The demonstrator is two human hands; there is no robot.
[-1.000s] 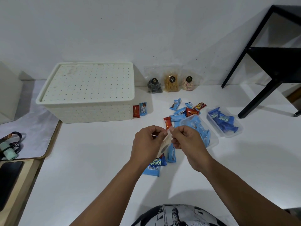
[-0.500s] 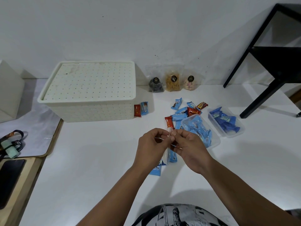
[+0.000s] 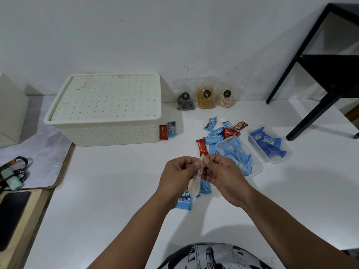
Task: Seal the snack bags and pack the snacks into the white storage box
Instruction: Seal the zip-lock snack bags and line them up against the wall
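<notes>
Both hands meet above the middle of the white tabletop (image 3: 116, 210), pinching the top edge of a small clear snack bag (image 3: 197, 179) between them. The left hand (image 3: 177, 176) grips the bag's upper edge from its side with thumb and fingers closed on the plastic, and the right hand (image 3: 223, 174) does the same from the other side, so the bag hangs down edge-on between the two. What it holds looks pale; I cannot tell more.

Under the hands lie a few blue snack packets (image 3: 184, 201) flat on the tabletop. Just beyond the right hand sits a clear plastic tub (image 3: 238, 155) filled with blue packets, and a second clear tub (image 3: 269, 144) of darker blue packets stands beside it, farther right. More loose blue and red packets (image 3: 219, 133) are scattered behind the tubs.

The white storage box (image 3: 108, 115) stands at the back left with its perforated lid on. A red packet (image 3: 163, 132) and a blue packet (image 3: 172, 129) lean against its right side. Three clear stand-up pouches (image 3: 206, 96) stand in a row against the wall. A black phone (image 3: 11, 218) lies at the far left edge.
</notes>
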